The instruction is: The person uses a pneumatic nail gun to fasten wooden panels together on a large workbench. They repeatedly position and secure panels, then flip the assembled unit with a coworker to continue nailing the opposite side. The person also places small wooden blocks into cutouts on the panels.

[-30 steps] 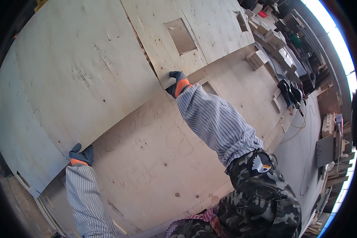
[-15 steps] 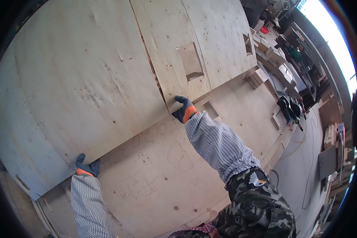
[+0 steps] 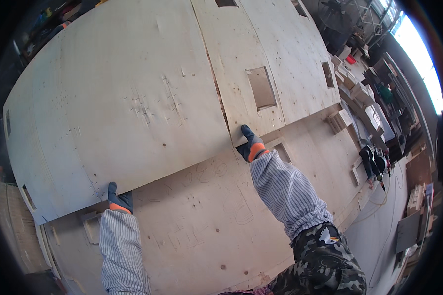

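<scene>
A large, pale plywood panel (image 3: 157, 110) stretched across the far and left parts of the scene, its near edge above a broad, tan plywood sheet (image 3: 197, 236) with pencilled marks. On the left, the left hand (image 3: 120, 199), in a dark grey glove with an orange cuff, pinched that near edge, thumb on top and fingers below; whether its hidden fingertips were together, I could not tell. Farther right, the right hand (image 3: 252, 143), gloved alike, pinched the same edge beside a narrow, dark seam (image 3: 214, 73), its thumb likewise on top and its fingertips out of sight. Right of it, on the sheet, lay a shallow, rectangular wooden frame (image 3: 283, 153), then a small, boxy wooden block (image 3: 338, 121). At far right stood a black power tool (image 3: 371, 161) near the sheet's edge.
</scene>
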{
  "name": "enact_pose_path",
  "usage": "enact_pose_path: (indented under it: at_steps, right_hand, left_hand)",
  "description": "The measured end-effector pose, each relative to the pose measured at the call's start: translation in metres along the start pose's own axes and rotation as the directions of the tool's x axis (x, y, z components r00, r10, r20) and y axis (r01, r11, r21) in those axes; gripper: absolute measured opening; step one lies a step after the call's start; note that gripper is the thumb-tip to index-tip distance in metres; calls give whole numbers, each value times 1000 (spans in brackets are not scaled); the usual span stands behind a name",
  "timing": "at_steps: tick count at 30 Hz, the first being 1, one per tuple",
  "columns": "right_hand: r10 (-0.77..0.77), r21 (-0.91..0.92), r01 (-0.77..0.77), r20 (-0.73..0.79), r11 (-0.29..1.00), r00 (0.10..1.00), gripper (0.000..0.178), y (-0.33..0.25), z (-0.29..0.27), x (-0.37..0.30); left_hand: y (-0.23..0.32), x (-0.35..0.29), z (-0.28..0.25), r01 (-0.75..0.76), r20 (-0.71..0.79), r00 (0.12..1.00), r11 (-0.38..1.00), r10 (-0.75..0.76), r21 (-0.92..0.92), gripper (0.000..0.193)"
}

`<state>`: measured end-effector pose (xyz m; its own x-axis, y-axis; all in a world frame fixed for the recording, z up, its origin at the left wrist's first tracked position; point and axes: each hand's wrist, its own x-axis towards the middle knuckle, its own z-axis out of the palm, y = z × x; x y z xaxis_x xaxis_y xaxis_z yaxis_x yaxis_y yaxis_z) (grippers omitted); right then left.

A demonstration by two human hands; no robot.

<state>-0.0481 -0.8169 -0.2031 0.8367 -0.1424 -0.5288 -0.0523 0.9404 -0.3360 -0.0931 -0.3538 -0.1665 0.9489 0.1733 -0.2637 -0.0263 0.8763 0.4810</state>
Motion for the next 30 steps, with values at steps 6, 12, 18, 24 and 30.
enact_pose_path:
  at_steps: [6,12,18,24,30]
  right_hand:
    - [-17,29,14,74,999,997,33,-2,-13,15]
    - [-26,94,21,53,995,998,30,-7,-3,8]
    - [-69,-9,69,22,998,997,28,-14,15,-14]
    - [-173,-44,181,139,983,975,34,-25,9,-31]
    - [-96,-323,186,276,928,957,36,-65,-10,-41]
  left_hand:
    - [-4,0,-11,-149,-17,989,988,150,34,40]
    - [-4,14,-8,-123,-100,988,990,116,-67,40]
    - [-4,9,1,-140,-230,966,987,118,-79,38]
    - [-6,-11,19,-38,-291,957,990,-3,-133,34]
    - [-12,-45,42,46,-442,895,998,-64,-51,33]
